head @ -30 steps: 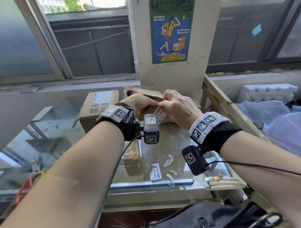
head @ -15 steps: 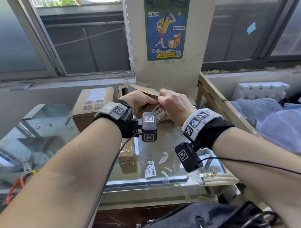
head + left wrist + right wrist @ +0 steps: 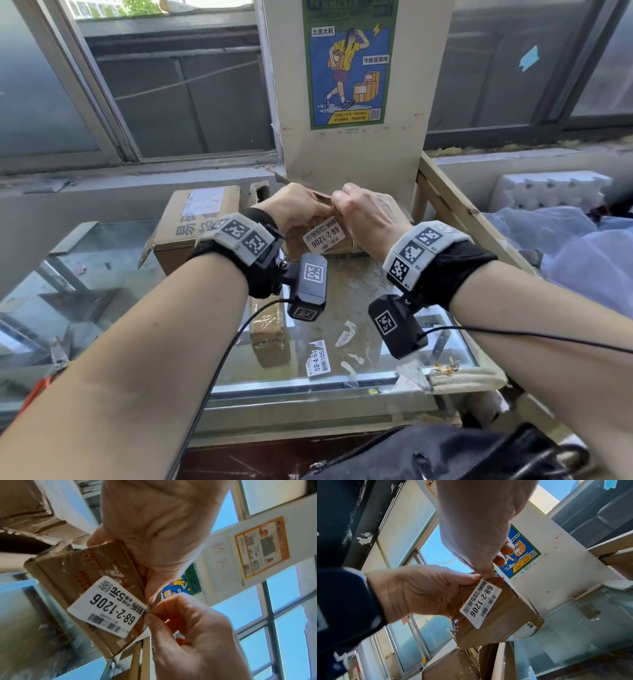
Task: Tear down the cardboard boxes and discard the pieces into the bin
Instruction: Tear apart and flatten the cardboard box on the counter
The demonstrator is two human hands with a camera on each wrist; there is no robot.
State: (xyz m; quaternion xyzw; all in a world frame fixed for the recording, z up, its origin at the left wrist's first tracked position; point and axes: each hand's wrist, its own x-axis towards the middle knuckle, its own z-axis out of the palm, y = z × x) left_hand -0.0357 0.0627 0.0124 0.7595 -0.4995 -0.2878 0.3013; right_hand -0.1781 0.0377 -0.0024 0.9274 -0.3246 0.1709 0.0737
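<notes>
I hold a small brown cardboard box [image 3: 329, 245] up over the glass table, its white label [image 3: 320, 236] reading 68-2-1206 turned toward me. My left hand [image 3: 296, 209] grips the box from the left, thumb along the labelled face [image 3: 505, 616]. My right hand [image 3: 359, 212] pinches with thumb and forefinger [image 3: 486, 573] at the box's upper edge, right by the label's corner [image 3: 143, 609]. Whether tape or the label itself lies between those fingertips is not clear. Clear tape with red print [image 3: 89, 566] runs across the box. No bin is in view.
A larger brown box [image 3: 195, 222] stands on the glass table [image 3: 359, 294] to the left. A taped brown packet [image 3: 269, 339] and torn label scraps [image 3: 318, 358] lie nearer me. A postered board [image 3: 349, 147] rises behind, a wooden frame [image 3: 455, 212] and plastic bags [image 3: 582, 246] are right.
Both hands have stayed on the small box. It has turned so that more of the label faces me, and my right fingertips have moved to the edge by its corner.
</notes>
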